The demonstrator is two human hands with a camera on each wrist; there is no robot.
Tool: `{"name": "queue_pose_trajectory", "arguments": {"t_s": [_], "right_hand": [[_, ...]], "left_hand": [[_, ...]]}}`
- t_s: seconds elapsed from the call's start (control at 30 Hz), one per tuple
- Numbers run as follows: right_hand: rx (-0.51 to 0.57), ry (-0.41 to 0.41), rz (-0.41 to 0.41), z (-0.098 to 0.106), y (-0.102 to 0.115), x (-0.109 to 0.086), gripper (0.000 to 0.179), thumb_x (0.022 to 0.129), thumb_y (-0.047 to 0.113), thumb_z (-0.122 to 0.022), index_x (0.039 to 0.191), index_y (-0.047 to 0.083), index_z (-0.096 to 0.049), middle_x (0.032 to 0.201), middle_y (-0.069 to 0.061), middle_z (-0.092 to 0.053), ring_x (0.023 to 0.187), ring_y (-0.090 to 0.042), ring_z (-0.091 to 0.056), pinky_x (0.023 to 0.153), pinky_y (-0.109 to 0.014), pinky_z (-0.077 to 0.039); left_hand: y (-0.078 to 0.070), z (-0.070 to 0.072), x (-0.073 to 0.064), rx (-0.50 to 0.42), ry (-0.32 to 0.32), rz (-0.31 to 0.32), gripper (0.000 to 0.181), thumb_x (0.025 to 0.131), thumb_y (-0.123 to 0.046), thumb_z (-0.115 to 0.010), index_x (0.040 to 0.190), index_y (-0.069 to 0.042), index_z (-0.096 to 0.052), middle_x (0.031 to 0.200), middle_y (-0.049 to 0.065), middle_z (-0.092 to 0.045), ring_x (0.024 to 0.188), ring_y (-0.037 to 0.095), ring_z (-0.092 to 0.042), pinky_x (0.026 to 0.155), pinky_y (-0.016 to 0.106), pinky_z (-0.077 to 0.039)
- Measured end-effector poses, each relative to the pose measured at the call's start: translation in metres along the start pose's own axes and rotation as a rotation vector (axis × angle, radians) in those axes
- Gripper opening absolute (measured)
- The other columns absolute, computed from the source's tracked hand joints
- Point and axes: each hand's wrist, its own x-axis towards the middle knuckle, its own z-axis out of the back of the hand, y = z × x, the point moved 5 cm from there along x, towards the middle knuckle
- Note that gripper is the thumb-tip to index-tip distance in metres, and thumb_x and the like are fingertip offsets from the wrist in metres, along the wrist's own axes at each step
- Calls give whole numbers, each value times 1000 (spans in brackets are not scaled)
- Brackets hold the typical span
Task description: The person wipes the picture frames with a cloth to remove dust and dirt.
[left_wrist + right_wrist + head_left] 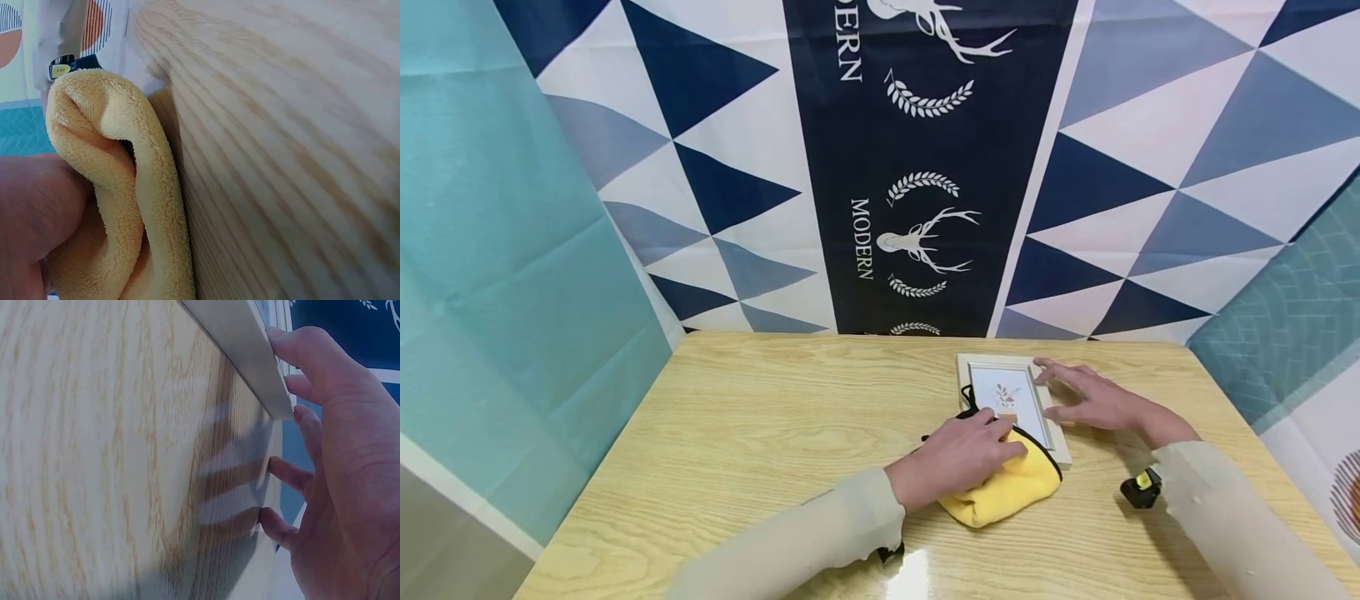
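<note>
A white picture frame (pixel 996 361) with a small floral print lies face up on the wooden table. My left hand (pixel 958 454) grips a yellow fleecy cloth (pixel 1011 493) with black edging and a black loop, over the frame's lower left part. In the left wrist view the cloth (pixel 119 125) bulges in thick folds beside the hand. My right hand (pixel 1101 402) rests at the frame's right side, fingers spread. In the right wrist view, the thumb and a finger touch the frame's edge (pixel 250 353), while other fingertips reach toward the tabletop.
The wood-grain table (pixel 760 417) extends left of the frame to a teal curtain (pixel 512 250). Behind its far edge hangs a patterned cloth backdrop (pixel 917 167) with triangles and deer heads. A black wrist device (pixel 1142 487) sits under the right sleeve.
</note>
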Motion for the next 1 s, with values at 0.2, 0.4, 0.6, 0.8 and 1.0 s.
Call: {"name": "queue_pose_trajectory", "arguments": {"t_s": [0.2,0.4,0.6,0.8,1.0], "right_hand": [[-19,-13,14,1,0,-1,82,103,45,-80,169,11,-45,166,-16,-61,151,-52,-47,115,-88,-38],[-18,-15,36,1,2,-2,90,103,41,-81,172,5,-37,153,-13,-70,149,-54,-50,115,-86,-39],[-23,-23,43,2,3,-4,89,103,39,-81,172,5,-37,152,-13,-71,149,-54,-50,114,-87,-38],[-13,-24,43,0,0,-4,90,104,40,-80,173,4,-36,152,-14,-70,150,-56,-49,116,-87,-36],[-10,-28,49,0,0,-3,90,104,40,-79,173,3,-36,152,-15,-70,150,-57,-49,116,-89,-35]], "left_hand": [[-8,0,13,39,28,-23,27,115,-32,-65,140,-39,-71,130,-10,-71,111,9,-66,75,18,-60],[-13,0,20,51,52,-14,31,116,-32,-62,144,-42,-70,134,-12,-72,114,8,-66,75,17,-59],[-20,1,29,35,55,-22,29,116,-34,-62,143,-41,-69,135,-12,-71,108,8,-64,70,16,-56],[-25,3,35,43,53,-23,30,116,-34,-61,144,-42,-69,138,-11,-69,109,8,-64,71,16,-57],[-24,3,35,43,72,-5,31,116,-38,-63,146,-44,-68,139,-12,-69,111,8,-65,71,16,-57]]}}
